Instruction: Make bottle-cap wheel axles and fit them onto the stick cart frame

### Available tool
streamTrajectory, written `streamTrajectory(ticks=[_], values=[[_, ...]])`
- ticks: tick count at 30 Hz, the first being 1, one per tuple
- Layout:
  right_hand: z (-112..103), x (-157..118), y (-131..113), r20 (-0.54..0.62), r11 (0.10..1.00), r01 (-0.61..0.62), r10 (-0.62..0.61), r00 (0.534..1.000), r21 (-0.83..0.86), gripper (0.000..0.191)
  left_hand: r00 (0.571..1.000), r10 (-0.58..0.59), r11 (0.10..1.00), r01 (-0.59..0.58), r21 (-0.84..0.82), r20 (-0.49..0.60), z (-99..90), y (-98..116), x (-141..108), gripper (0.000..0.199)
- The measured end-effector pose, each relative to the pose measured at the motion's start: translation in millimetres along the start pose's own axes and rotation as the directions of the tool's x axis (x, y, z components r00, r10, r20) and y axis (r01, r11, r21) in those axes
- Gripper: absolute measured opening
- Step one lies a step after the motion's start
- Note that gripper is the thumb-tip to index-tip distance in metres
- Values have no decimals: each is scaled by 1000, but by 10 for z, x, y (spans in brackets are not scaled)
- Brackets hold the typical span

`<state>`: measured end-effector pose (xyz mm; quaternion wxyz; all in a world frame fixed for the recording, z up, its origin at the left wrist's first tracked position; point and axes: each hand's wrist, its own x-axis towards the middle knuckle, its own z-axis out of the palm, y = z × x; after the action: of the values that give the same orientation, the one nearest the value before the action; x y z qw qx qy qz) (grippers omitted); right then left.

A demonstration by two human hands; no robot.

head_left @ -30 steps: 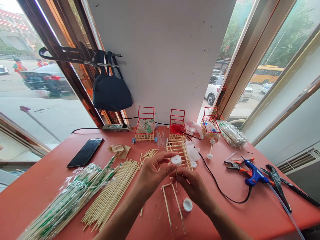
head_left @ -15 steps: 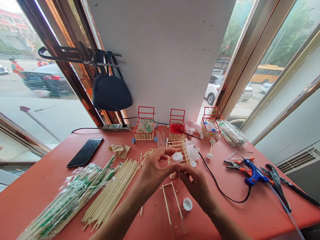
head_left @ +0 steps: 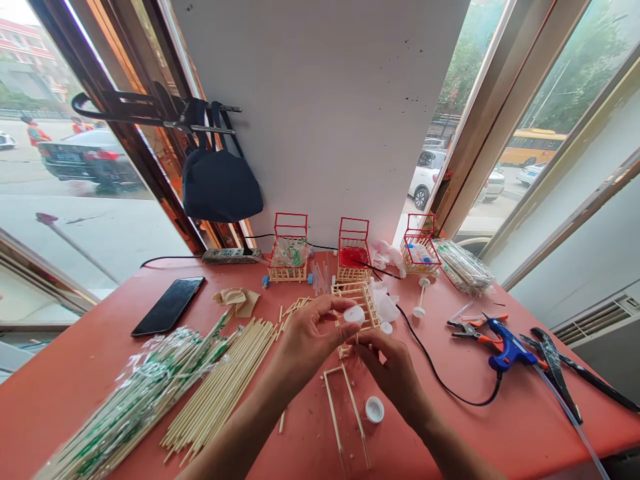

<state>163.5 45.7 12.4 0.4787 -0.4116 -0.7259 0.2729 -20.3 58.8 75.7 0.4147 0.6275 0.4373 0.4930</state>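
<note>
Between its thumb and fingers my left hand [head_left: 315, 327] grips a white bottle cap [head_left: 354, 315], its flat face turned up. Just below the cap, my right hand [head_left: 387, 360] is closed in a pinch on a short wooden stick [head_left: 357, 338], mostly hidden by the fingers. Behind both hands lies a small stick frame [head_left: 367, 300] with rungs. A long rectangular stick frame [head_left: 357, 413] rests on the table under my wrists, and another white cap [head_left: 375, 409] lies hollow side up beside it.
Loose skewers [head_left: 225, 387] and a bagged bundle [head_left: 140, 400] lie left, near a phone [head_left: 169, 307]. A blue glue gun [head_left: 510, 347] and pliers [head_left: 473, 330] are at right. Small stick carts [head_left: 289, 267] line the back. A black cable [head_left: 435, 377] crosses the table.
Almost nothing differs. The cap has tilted slightly in my left hand, and my left thumb has shifted up a little; the right hand keeps its pinch.
</note>
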Motion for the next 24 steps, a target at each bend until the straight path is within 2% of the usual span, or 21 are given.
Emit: streamTrajectory(ticks=[5, 8, 10, 13, 18, 24], values=[[-10, -4, 2, -3, 1000, -9, 9, 1000, -17, 15, 1000, 19, 1000, -19, -16, 1, -18, 1, -30, 40], [-16, -9, 6, -2, 999, -33, 33, 999, -30, 15, 989, 127, 989, -121, 82, -80, -26, 13, -89, 38], [-15, -13, 11, -11, 999, -24, 24, 1000, -32, 15, 958, 247, 957, -217, 194, -146, -21, 10, -137, 34], [-6, -18, 18, -18, 1000, -11, 11, 1000, -28, 14, 904, 398, 885, -333, 325, -156, -3, -14, -195, 26], [12, -23, 10, -16, 999, -22, 22, 1000, -23, 14, 848, 505, 805, -396, 442, -160, 20, -67, -227, 19], [30, -29, -1, -30, 1000, -10, 9, 1000, -27, 13, 741, 664, 674, -537, 507, -97, 31, -95, -207, 24]])
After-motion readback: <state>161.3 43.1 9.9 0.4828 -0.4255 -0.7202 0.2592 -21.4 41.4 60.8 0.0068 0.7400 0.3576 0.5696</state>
